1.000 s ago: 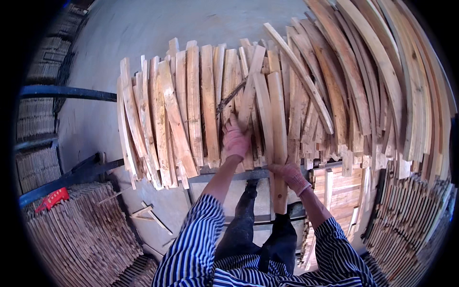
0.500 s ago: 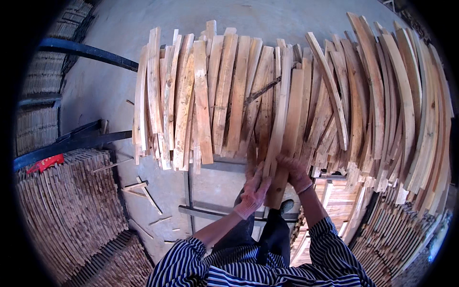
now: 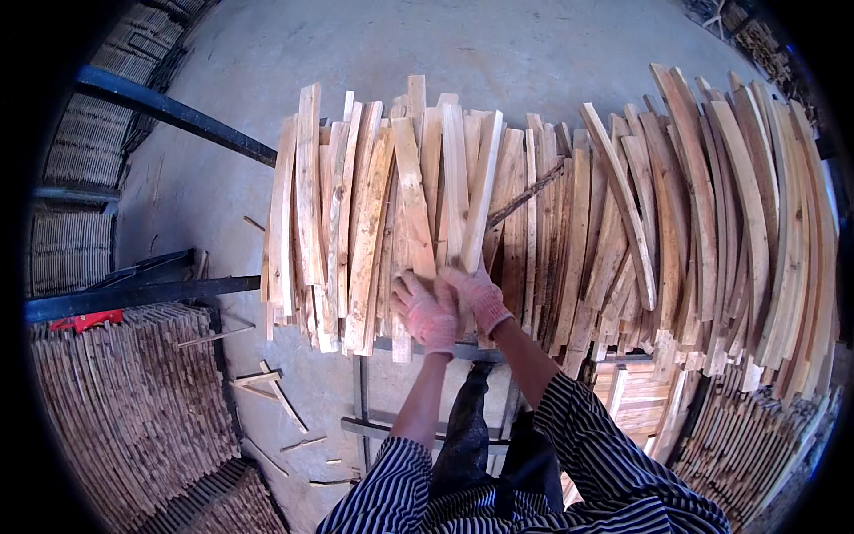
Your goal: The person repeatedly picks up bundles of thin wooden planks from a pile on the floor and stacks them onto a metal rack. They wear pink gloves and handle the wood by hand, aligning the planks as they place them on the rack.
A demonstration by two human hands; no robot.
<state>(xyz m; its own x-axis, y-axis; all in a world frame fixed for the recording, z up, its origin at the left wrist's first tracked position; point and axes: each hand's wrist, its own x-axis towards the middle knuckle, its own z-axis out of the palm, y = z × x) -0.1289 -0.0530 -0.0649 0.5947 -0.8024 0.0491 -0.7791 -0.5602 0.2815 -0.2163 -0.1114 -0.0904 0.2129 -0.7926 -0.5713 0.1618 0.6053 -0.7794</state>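
Currently resting two pink-gloved hands close together at the near ends of the slats (image 3: 365, 231), left hand (image 3: 429, 319) beside right hand (image 3: 481, 298). Left one back-up, fingers spread wide over the low end of one board (image 3: 413, 200). Right one bent at the lower end of one pale strip (image 3: 483, 191), leaning slightly to the right at its top; can't tell whether gripped. Just left of that, nearly meeting it at the hands, one second strip (image 3: 454, 169). Below the hands, two forearms rising from two striped sleeves (image 3: 614, 445), left nearly upright, right slanting inward; between them, two legs (image 3: 467, 418). Just up and right of the right hand, one dark stick (image 3: 532, 189), slanting over the slats. To both sides of the hands, dozens of slats in one long row, overlapped too much for an exact count. Down to the right, one pale stack (image 3: 636, 396); down to the left, at least five loose sticks (image 3: 285, 405). Farther left, one red item (image 3: 98, 320) on one tall pile (image 3: 133, 400), plus two long beams (image 3: 178, 114). Beyond the hands and row, grey floor (image 3: 427, 44).
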